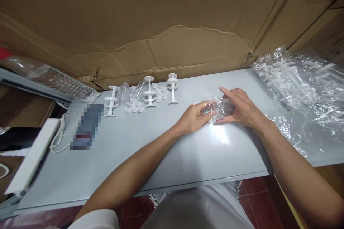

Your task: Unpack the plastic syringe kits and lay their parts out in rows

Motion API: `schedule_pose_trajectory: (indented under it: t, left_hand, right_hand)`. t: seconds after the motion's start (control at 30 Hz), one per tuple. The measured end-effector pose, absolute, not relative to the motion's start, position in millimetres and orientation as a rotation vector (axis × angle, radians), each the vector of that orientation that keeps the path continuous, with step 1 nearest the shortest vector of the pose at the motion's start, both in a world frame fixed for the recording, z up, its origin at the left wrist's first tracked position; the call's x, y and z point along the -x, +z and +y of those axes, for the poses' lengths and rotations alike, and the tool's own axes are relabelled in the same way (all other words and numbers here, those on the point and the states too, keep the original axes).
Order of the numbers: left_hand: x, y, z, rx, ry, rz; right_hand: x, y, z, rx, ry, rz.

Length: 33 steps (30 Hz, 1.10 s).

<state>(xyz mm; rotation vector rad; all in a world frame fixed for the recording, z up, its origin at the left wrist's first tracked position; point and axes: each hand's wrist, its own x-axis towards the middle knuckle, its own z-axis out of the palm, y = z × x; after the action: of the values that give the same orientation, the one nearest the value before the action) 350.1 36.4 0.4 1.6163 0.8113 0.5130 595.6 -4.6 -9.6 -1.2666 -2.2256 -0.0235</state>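
Observation:
Low over the grey table, my left hand [195, 117] pinches the left end of a clear ribbed plastic cylinder [220, 107]. Thin, shiny clear plastic around that end may be a bag; glare makes it hard to tell. My right hand [240, 109] curls round the cylinder's right end, its index finger raised. Left of my hands stand white plastic plunger-like pieces [173, 89] with round discs. Among them are clear ribbed cylinders [124, 93] and two clusters of small white caps [133, 107].
Clear bags of white plastic parts [288, 84] are heaped at the right. A large cardboard sheet [166, 52] walls the table's back edge. At the left are a big clear bottle [53, 77], a pixelated dark item [90, 125], a white cable [57, 139] and a white bar [33, 155].

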Motion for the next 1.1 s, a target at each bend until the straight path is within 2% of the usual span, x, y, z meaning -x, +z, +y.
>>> schedule_pose_trajectory:
  t: [0.27,0.63,0.83,0.97,1.1]
  left_hand:
    - [-339.7,3.0,28.1,-1.647,0.736,1.040]
    - [-248.1,34.8,21.5,-1.762,0.897,1.235]
    - [-203.7,52.0,14.9,-1.584,0.970,1.421]
    - [-187.3,45.2,15.1,-1.429,1.008,1.418]
    - [-180.1,34.0,17.4,-1.373,0.989,1.337]
  right_hand:
    - [-592.0,-9.2,-6.2,1.274,0.020,-2.232]
    - [-598.7,-11.9,-3.5,1.322,0.053,-2.192]
    - [-611.1,-11.5,3.6,1.510,-0.117,-2.272]
    - [-620.7,-8.0,4.0,1.614,-0.200,-2.277]
    - [-621.1,4.0,5.9,1.524,-0.179,-2.270]
